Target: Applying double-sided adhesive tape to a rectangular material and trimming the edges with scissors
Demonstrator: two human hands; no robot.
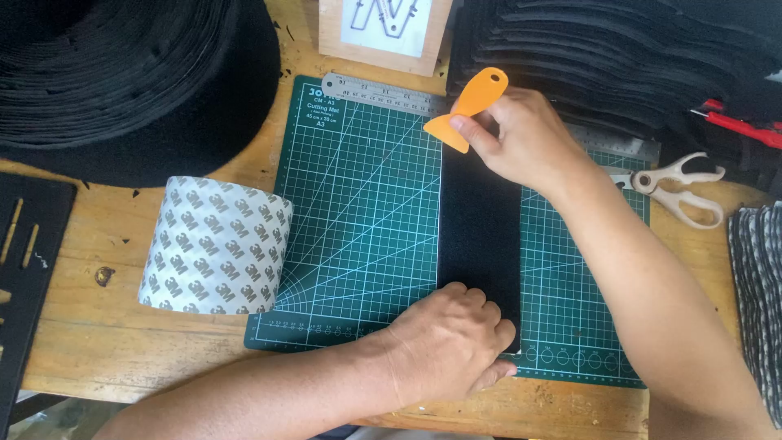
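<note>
A black rectangular felt strip (481, 236) lies upright on the green cutting mat (358, 212). My left hand (452, 342) presses down on the strip's near end, fingers bent, at the mat's front edge. My right hand (525, 138) grips an orange plastic scraper (468, 106) and sets its blade on the strip's far end. A steel ruler (383, 90) lies along the mat's far edge, partly hidden behind my right hand.
A wide roll of printed white tape (216, 244) lies left of the mat. Stacks of black felt (122, 73) fill the far left and far right (619, 49). Beige scissors (676, 183) lie at right, a wooden frame (383, 28) behind, a red-handled tool (741, 126) far right.
</note>
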